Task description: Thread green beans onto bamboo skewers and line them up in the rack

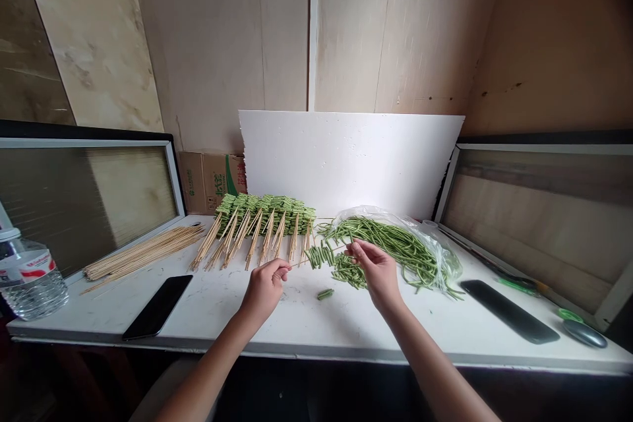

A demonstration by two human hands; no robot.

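Observation:
My left hand (264, 287) is closed in a pinch on the end of a thin bamboo skewer (299, 263) that carries several short green bean pieces (320, 255). My right hand (376, 268) pinches at the skewer's far end, fingers together near the bean pieces. A small heap of cut bean pieces (349, 271) lies under my right hand, and one loose piece (325, 293) lies on the white table (297, 323). Behind, a row of finished bean skewers (262, 221) is laid out. Long green beans (400, 247) lie on a clear plastic bag at the right.
A bundle of bare bamboo skewers (143, 252) lies at the left, with a black phone (157, 307) in front and a water bottle (27, 273) at the far left. A black flat object (509, 311) and a knife (514, 283) lie at the right. A white foam board (346, 158) stands behind.

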